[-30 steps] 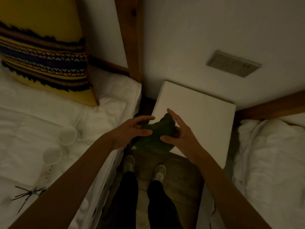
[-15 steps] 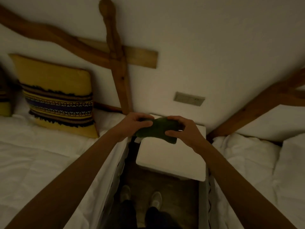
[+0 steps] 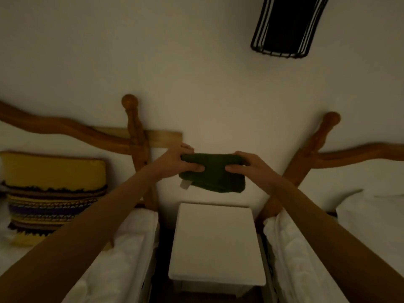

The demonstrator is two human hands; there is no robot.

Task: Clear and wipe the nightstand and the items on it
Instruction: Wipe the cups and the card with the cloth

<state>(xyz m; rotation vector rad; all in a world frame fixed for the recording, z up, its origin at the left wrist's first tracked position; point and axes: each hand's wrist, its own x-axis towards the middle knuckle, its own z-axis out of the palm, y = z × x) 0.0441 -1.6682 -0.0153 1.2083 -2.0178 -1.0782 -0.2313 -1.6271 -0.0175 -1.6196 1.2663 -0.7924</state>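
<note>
Cloth (image 3: 213, 174) folded, mid-frame above counter (image 3: 216, 243) | left hand (image 3: 175, 160) grip held cloth | right hand (image 3: 249, 167) grip held cloth

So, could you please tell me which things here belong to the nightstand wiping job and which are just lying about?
Part of the job:
green cloth, folded, held by left hand and right hand
white nightstand

Just there:
yellow patterned pillow
black wall lamp

At frame centre, the dark green cloth (image 3: 213, 176) looks soft, thick and matt, with a pale fabric tag. Below it, the counter (image 3: 215, 243) top is smooth, matt white. The bedposts (image 3: 135, 136) are glossy varnished wood; the pillow (image 3: 52, 197) is woven, fringed fabric.
</note>
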